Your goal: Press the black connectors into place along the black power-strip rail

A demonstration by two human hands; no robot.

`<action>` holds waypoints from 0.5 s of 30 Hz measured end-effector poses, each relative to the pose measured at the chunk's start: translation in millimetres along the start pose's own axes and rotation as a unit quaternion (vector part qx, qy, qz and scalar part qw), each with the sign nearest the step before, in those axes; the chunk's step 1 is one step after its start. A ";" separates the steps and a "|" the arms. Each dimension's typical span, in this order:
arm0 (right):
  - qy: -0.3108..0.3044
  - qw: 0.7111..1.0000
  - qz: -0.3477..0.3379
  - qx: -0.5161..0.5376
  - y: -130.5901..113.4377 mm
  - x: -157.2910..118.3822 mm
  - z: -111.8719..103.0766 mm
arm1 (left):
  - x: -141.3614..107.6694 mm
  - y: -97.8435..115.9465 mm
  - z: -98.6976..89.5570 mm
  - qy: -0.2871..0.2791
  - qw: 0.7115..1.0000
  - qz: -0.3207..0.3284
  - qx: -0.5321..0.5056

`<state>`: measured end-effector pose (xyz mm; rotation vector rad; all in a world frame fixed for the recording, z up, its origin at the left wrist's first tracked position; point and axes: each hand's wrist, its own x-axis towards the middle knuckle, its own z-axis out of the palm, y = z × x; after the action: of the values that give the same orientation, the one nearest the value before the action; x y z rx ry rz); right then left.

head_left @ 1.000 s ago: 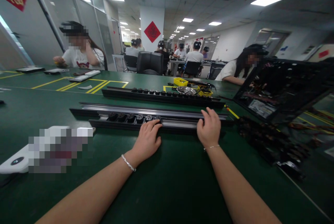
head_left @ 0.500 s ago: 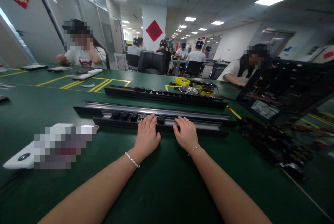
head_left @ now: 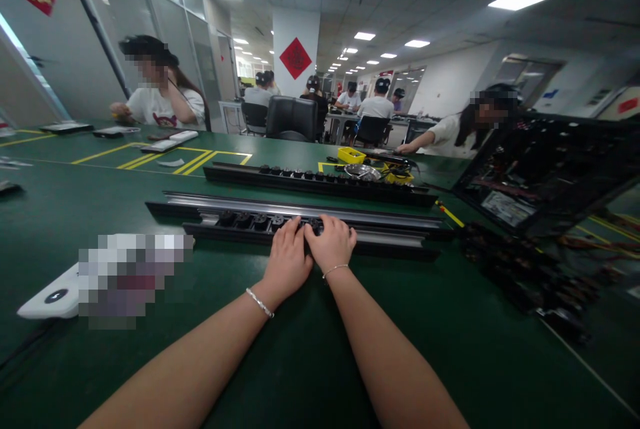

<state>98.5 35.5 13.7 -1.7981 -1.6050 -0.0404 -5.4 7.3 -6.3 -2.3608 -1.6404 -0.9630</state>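
**Right hand (head_left: 331, 242) has moved in beside the left hand (head_left: 289, 259)**

Both hands are now close together at the near rail (head_left: 395, 239), around one spot in its row of black round parts (head_left: 260, 221). Whether either clamps a part, I cannot tell. Just behind the near rail lies a second rail (head_left: 400, 221).

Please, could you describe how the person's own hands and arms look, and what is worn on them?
Both hands are without gloves, and no sleeves show on the forearms. The left hand has a thick, silvery, twisted-looking bracelet at its wrist. The right hand has a thinner, silvery bracelet.
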 end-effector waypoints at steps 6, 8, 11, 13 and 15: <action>0.009 1.000 0.005 0.000 0.1 0.0 0.3 | -0.2 2.1 -1.1 -0.024 1.000 -0.010 0.010; 0.010 1.000 0.007 0.004 0.5 0.6 0.5 | -0.3 2.1 -0.9 -0.025 1.000 -0.010 0.010; 0.004 1.000 0.009 0.012 1.8 1.7 0.2 | -0.7 2.0 -0.2 -0.026 1.000 -0.007 0.009; 0.001 1.000 0.010 0.016 2.6 2.1 -0.4 | -0.9 1.9 0.0 -0.028 1.000 -0.006 0.009; 0.000 1.000 0.011 0.016 3.1 2.2 -1.4 | -1.0 1.6 0.1 -0.031 0.999 -0.006 0.011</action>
<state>102.4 36.7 14.2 -1.7901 -1.5770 -0.0039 -4.1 5.8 -6.5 -2.3921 -1.6783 -0.8781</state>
